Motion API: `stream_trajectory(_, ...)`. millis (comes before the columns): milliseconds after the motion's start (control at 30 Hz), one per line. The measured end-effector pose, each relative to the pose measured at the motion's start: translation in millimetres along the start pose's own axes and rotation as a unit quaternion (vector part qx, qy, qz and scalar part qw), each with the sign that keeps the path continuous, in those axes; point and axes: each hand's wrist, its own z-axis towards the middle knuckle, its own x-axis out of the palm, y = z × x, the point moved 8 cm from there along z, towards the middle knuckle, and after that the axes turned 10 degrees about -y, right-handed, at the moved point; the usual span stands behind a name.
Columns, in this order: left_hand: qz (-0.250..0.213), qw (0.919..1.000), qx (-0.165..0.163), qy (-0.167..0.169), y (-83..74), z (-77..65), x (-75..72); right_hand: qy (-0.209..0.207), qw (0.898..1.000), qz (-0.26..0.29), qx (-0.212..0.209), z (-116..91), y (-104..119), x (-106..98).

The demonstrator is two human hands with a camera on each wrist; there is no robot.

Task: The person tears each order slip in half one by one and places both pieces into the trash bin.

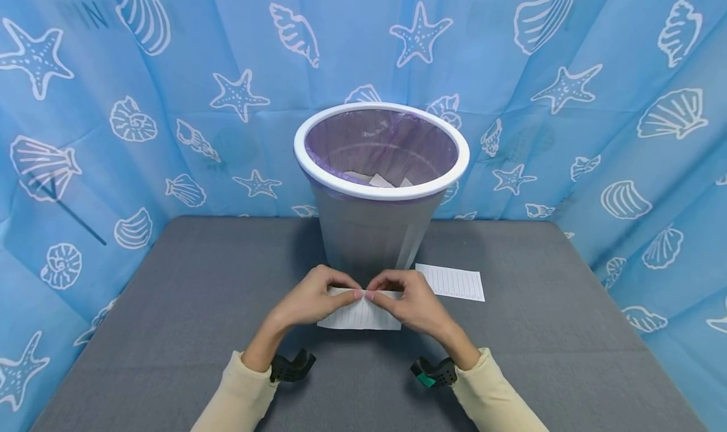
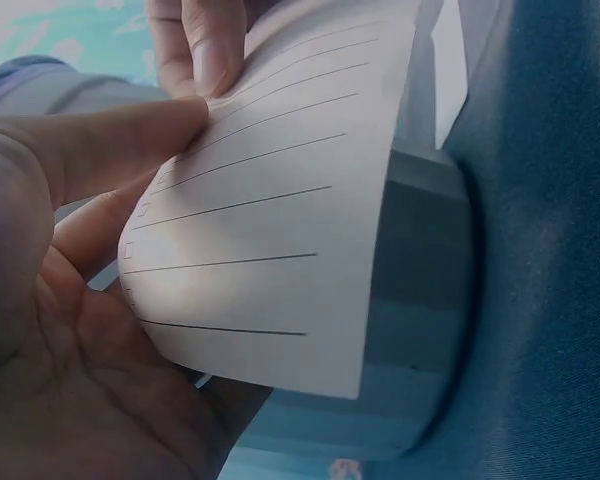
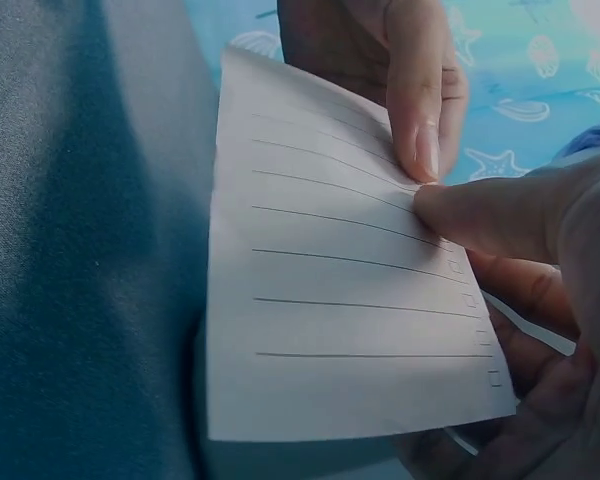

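Observation:
A white lined sheet of paper (image 1: 359,317) with small checkbox squares along one edge is held up between both hands, in front of the bin. My left hand (image 1: 311,298) pinches its upper edge near the middle between thumb and fingers. Right beside it, my right hand (image 1: 413,301) pinches the same edge, the two thumb tips almost touching. In the left wrist view the sheet (image 2: 250,220) bows slightly and looks whole. The right wrist view shows the lined face of the paper (image 3: 330,270) with both thumbs pressed on it.
A grey bin (image 1: 369,224) with a white rim and purple liner stands behind the hands, pieces of paper (image 1: 380,181) inside. Another lined sheet (image 1: 451,282) lies on the grey table (image 1: 539,331) right of the bin. A blue shell-patterned curtain (image 1: 352,35) surrounds the table's back and sides.

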Motion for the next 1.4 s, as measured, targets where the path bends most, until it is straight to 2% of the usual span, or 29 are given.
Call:
stream_trajectory(333,-0.015,0.9997,-0.006,-0.017,0.4,1.5,0.4,-0.011,0.999,-0.015,-0.037,0,9,-5)
stream_trajectory(767,-0.065,0.9956,-0.049,-0.046,4.3,2.6,-2.6,-0.048,0.995,-0.026,-0.089,-3,23,-8)
stream_trajectory(1167,-0.083,0.9934,-0.055,-0.057,8.9,3.8,-4.6,-0.059,0.994,-0.011,-0.096,-3,25,-12)
stream_trajectory(1400,-0.067,0.9953,-0.035,-0.061,6.8,3.7,-7.8,-0.071,0.992,-0.006,-0.102,-3,27,-15)
